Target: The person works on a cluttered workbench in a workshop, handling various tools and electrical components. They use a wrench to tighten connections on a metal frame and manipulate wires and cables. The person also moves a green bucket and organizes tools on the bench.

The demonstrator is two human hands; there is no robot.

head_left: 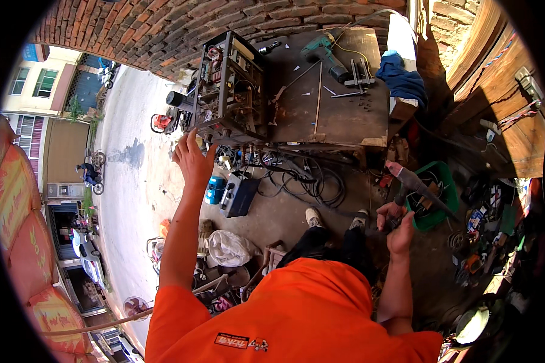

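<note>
Brown table edge (345,136), left fingers (192,140) near machine (225,100), right fingers (383,210) apart

Left hand (194,160) spreads beside an open-framed machine (231,91), right hand (399,230) gripping a tool (414,182).

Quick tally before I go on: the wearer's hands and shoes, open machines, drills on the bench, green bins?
Left hand, right hand: 2
Shoes: 2
Open machine: 1
Drill: 1
Green bin: 1
Total: 7
</note>
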